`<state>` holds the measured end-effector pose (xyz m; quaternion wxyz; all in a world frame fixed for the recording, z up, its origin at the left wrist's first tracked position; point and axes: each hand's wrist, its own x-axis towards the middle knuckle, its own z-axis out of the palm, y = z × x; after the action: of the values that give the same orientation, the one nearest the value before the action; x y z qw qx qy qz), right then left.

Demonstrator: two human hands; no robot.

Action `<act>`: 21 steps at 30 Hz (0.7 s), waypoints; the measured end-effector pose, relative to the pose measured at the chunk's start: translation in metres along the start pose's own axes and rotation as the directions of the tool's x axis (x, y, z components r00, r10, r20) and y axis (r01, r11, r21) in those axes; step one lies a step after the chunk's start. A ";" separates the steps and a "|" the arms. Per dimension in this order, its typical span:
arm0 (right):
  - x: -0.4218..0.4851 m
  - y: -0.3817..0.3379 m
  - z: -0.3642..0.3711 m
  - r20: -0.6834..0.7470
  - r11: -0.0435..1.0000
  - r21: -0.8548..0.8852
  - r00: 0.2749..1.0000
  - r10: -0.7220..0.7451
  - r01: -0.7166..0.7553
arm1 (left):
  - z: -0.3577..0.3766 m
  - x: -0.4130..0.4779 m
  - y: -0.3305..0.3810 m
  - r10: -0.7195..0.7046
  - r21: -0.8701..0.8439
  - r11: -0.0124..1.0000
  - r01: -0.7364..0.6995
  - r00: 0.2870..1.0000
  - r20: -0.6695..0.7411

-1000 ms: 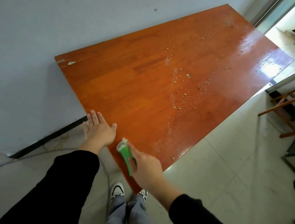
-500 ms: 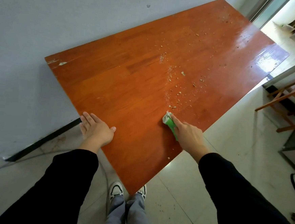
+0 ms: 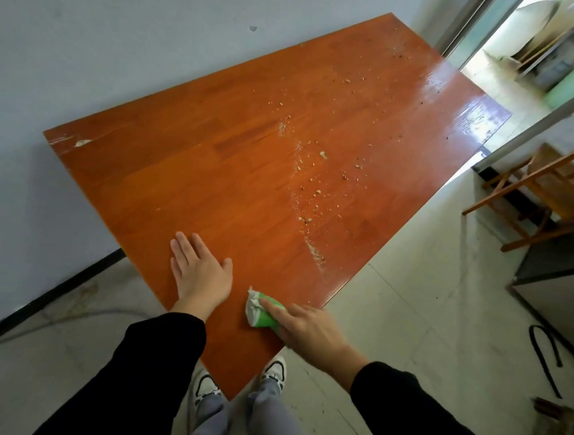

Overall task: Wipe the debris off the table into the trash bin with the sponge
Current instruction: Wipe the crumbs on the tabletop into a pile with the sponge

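A glossy orange-brown wooden table (image 3: 194, 162) runs away from me along a pale wall. Crumbs of debris (image 3: 310, 185) lie scattered over its middle and far part, with a thin swept line (image 3: 315, 252) close to the right edge. My right hand (image 3: 307, 328) presses a green sponge (image 3: 262, 309) flat on the near corner of the table. My left hand (image 3: 200, 272) rests flat on the tabletop, fingers spread, just left of the sponge. No trash bin is in view.
Wooden chairs (image 3: 548, 190) stand to the right of the table. A dark cabinet (image 3: 561, 290) and a black cable (image 3: 546, 358) lie on the tiled floor at right. An open doorway (image 3: 531, 58) shows beyond the table's far end. My shoes (image 3: 275, 371) stand under the near corner.
My right hand has pulled the sponge back from the middle-right of the table to the near corner. The left hand stays flat on the table.
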<state>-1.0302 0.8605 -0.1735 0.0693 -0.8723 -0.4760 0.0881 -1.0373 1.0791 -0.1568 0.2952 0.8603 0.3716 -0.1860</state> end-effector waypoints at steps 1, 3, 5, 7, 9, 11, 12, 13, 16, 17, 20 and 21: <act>-0.001 0.016 -0.004 -0.017 1.000 0.001 1.000 0.016 -0.016 | 0.001 0.000 0.005 -0.018 0.013 1.000 0.018 1.000 0.004; -0.001 0.045 -0.013 -0.076 0.998 -0.037 0.996 0.041 -0.044 | 0.000 0.002 0.017 -0.076 0.005 0.997 0.076 0.997 0.019; 0.003 0.069 -0.021 -0.093 0.994 -0.086 0.994 0.065 -0.073 | -0.001 0.007 0.030 -0.154 -0.020 0.988 0.155 0.987 0.043; 0.010 0.090 -0.024 -0.106 0.987 -0.117 0.990 0.095 -0.107 | 0.001 0.012 0.040 -0.211 -0.032 0.977 0.212 0.977 0.036; 0.019 0.114 -0.029 -0.109 0.983 -0.100 0.984 0.140 -0.151 | 0.007 0.017 0.047 -0.261 -0.033 0.965 0.261 0.965 0.003; 0.030 0.144 -0.036 -0.100 0.979 -0.091 0.980 0.173 -0.182 | 0.014 0.021 0.054 -0.310 -0.044 0.950 0.309 0.949 -0.047; 0.034 0.158 -0.042 -0.087 0.975 -0.110 0.979 0.186 -0.195 | 0.017 0.023 0.058 -0.331 -0.048 0.944 0.328 0.941 -0.072; 0.038 0.174 -0.047 -0.085 0.970 -0.146 0.979 0.186 -0.196 | 0.021 0.025 0.062 -0.350 -0.057 0.937 0.346 0.932 -0.092; 0.057 0.218 -0.059 -0.106 0.935 -0.258 0.969 0.224 -0.244 | 0.027 0.031 0.069 -0.397 -0.061 0.918 0.393 0.909 -0.127; 0.064 0.234 -0.061 -0.127 0.918 -0.300 0.965 0.231 -0.259 | 0.028 0.033 0.072 -0.415 -0.069 0.910 0.409 0.899 -0.137; 0.077 0.258 -0.076 -0.105 0.911 -0.300 0.959 0.262 -0.282 | 0.029 0.038 0.080 -0.462 -0.093 0.886 0.453 0.878 -0.127; 0.081 0.261 -0.081 -0.127 0.927 -0.240 0.956 0.263 -0.287 | 0.029 0.039 0.082 -0.474 -0.095 0.880 0.465 0.872 -0.121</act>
<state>-0.7560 0.7860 -0.1553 -0.0351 -0.9352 -0.3524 -0.0056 -0.9526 1.0362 -0.1692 0.2412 0.7456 0.5947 -0.1793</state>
